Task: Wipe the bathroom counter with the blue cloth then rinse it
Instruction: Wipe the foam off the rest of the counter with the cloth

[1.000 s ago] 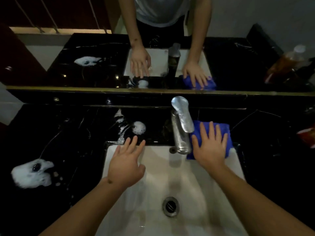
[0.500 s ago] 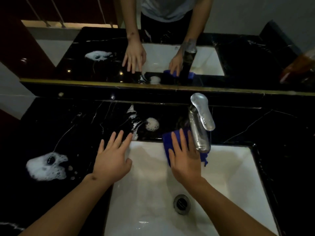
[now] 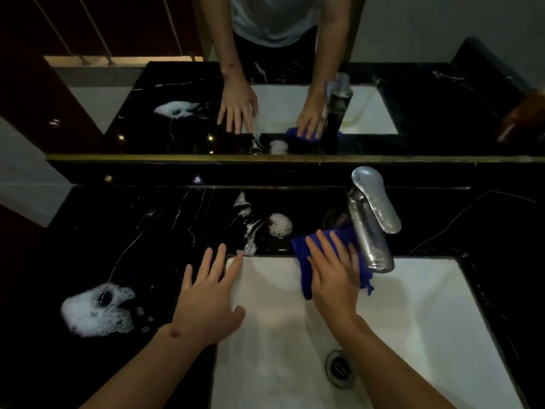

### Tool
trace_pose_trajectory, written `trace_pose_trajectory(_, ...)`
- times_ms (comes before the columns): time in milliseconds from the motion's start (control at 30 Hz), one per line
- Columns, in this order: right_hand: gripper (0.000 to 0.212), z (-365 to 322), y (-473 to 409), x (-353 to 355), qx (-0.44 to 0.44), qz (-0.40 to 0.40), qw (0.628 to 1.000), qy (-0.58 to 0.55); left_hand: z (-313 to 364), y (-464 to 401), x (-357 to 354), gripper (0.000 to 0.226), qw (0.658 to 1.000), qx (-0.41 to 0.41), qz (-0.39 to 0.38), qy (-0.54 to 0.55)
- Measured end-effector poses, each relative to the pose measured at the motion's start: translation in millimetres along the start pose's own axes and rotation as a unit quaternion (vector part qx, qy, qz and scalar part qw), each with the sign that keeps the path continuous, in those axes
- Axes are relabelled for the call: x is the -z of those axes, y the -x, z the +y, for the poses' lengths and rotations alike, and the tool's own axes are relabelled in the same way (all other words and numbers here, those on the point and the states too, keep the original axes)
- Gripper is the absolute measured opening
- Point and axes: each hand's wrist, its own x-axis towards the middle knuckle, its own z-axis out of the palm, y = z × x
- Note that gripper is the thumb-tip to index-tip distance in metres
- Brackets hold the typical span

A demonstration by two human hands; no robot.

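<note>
The blue cloth [image 3: 303,255] lies over the back rim of the white sink [image 3: 427,293], just left of the chrome tap [image 3: 370,219]. My right hand [image 3: 333,276] presses flat on the cloth, fingers spread toward the black marble counter [image 3: 141,237]. My left hand [image 3: 206,296] rests open on the counter at the sink's left corner, holding nothing. A small blob of white foam [image 3: 280,225] sits on the counter just beyond the cloth. A large foam patch [image 3: 97,311] lies at the left.
A mirror [image 3: 295,98] runs along the back and reflects both hands, the cloth and the tap. The sink drain [image 3: 339,368] is near the front. Thin foam streaks [image 3: 249,228] mark the counter behind the sink. An orange object shows in the mirror at far right.
My right hand slid the cloth from the right of the tap to its left along the sink's back rim. My left hand stayed by the sink's left corner.
</note>
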Motion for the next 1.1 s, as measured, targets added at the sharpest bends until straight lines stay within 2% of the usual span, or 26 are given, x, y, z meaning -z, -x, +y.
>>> trace_pose_trajectory(167,0.034,-14.4,-6.0,-17.5,-0.038,0.052,0.997,-0.04,-10.0,-1.9,0.3,0.088,0.999,-0.027,-0.035,-0.028)
trace_pose_trajectory(267,0.034,-30.5,-10.6,-26.9,-0.046,0.073,0.995,-0.045,-8.8,-2.7,0.2,0.093,0.998,-0.029,-0.046,-0.023)
trace_pose_trajectory(367,0.036,-50.7,-25.5,-32.0,-0.104,0.071,0.991,-0.052,-11.0,-1.3,0.9,0.096,0.998,-0.035,-0.045,-0.016)
trace_pose_trajectory(433,0.038,-61.8,-37.1,-28.8,-0.186,0.085,0.974,-0.097,-12.3,-0.2,1.1,0.097,0.998,-0.036,-0.041,-0.007)
trace_pose_trajectory(533,0.045,-76.4,-54.1,-19.5,-0.337,0.102,0.904,-0.241,-15.2,-1.1,1.3,0.098,0.998,-0.042,-0.037,0.006)
trace_pose_trajectory(600,0.048,-81.0,-65.1,-16.2,-0.37,0.119,0.875,-0.288,-16.7,-1.7,0.3,0.099,0.998,-0.045,-0.035,0.016)
trace_pose_trajectory(667,0.043,-83.3,-77.7,-17.2,-0.358,0.115,0.88,-0.29,-18.3,-2.3,-0.1,0.099,0.998,-0.046,-0.031,0.024)
trace_pose_trajectory(733,0.037,-86.4,-91.9,-22.9,-0.305,0.069,0.915,-0.254,-19.0,-2.1,-0.9,0.101,0.998,-0.048,-0.024,0.028)
trace_pose_trajectory(800,0.043,-92.4,-101.0,-33.0,-0.194,-0.055,0.964,-0.174,-19.3,-0.8,-2.8,0.104,0.998,-0.044,0.005,0.048)
trace_pose_trajectory(833,0.048,-94.1,-102.4,-36.9,-0.136,-0.123,0.976,-0.114,-19.8,0.1,-3.7,0.104,0.997,-0.042,0.026,0.064)
trace_pose_trajectory(900,0.061,-87.2,-101.2,-40.9,-0.065,-0.216,0.974,-0.003,-24.8,2.4,-6.1,0.097,0.993,-0.04,0.074,0.086)
trace_pose_trajectory(1000,0.068,-65.8,-96.2,-33.2,-0.056,-0.247,0.964,0.077,-37.7,9.3,-8.2,0.081,0.994,-0.013,0.079,0.069)
trace_pose_trajectory(1100,0.068,-65.4,-102.2,-30.4,-0.134,-0.257,0.951,0.107,-47.9,17.3,-16.1,0.082,0.996,0.015,0.046,0.077)
